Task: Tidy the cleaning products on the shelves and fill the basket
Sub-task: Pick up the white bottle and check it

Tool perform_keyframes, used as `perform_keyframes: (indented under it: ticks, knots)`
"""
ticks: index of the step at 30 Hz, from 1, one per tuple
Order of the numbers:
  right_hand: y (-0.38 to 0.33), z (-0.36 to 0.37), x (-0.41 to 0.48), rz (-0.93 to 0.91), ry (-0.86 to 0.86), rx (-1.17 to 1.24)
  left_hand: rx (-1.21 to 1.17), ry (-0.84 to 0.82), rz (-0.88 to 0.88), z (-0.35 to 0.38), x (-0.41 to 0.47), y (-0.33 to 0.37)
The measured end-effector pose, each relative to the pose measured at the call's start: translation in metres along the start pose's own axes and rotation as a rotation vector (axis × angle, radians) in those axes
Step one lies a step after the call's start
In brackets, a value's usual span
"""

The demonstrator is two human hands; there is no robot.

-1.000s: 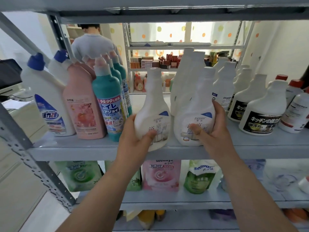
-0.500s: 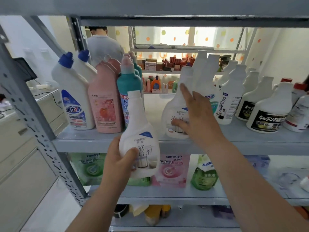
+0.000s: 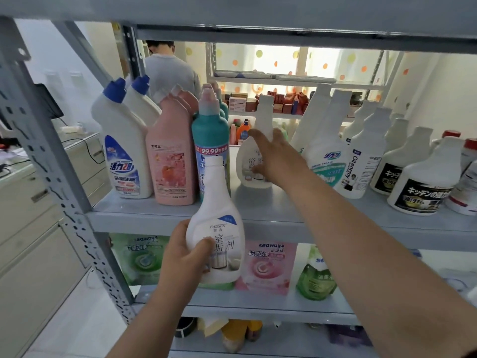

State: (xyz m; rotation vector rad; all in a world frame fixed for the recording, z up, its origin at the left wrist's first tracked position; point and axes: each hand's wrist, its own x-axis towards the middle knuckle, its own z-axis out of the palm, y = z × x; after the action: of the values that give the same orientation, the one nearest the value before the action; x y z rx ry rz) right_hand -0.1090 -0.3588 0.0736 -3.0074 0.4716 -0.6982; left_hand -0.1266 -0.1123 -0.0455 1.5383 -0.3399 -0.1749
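Note:
My left hand [image 3: 184, 257] grips a white bathroom-cleaner bottle [image 3: 216, 223] by its belly, upright, in front of the grey shelf's front edge [image 3: 258, 224]. A second identical white bottle [image 3: 251, 151] stands deeper on that shelf, and my right hand [image 3: 273, 156] reaches in with straight fingers laid against its front. To their left stand blue-capped white bottles [image 3: 121, 143], pink bottles [image 3: 171, 156] and teal bottles [image 3: 210, 130]. More white bottles [image 3: 325, 140] fill the right side.
Black-labelled white bottles [image 3: 423, 184] and red-capped ones [image 3: 464, 182] stand far right. Green and pink refill pouches [image 3: 265, 267] sit on the shelf below. A grey upright post [image 3: 51, 161] rises at left. Behind the shelf a person [image 3: 167, 71] stands with their back turned.
My left hand pulled its white bottle off the shelf and lowered it in front of the edge. My right hand pushed the other white bottle deeper into the shelf.

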Motion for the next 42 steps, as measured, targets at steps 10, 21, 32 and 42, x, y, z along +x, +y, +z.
perform_keyframes:
  ticks: [10, 21, 32, 42]
  knots:
    - [0.004, 0.027, 0.016, 0.077, -0.033, 0.229, 0.015, 0.002, -0.013, 0.001, 0.0, 0.002]
    - [-0.058, 0.016, -0.16, 0.279, -0.187, 1.275, -0.052, -0.019, -0.144, -0.008, -0.033, 0.017]
    - [-0.089, 0.042, -0.256, 0.84, 0.003, 1.743, -0.011, -0.308, -0.335, -0.009, -0.096, -0.014]
    - [-0.067, 0.041, -0.318, 1.092, -0.384, 1.985, -0.416, -0.411, -0.994, 0.014, -0.172, -0.037]
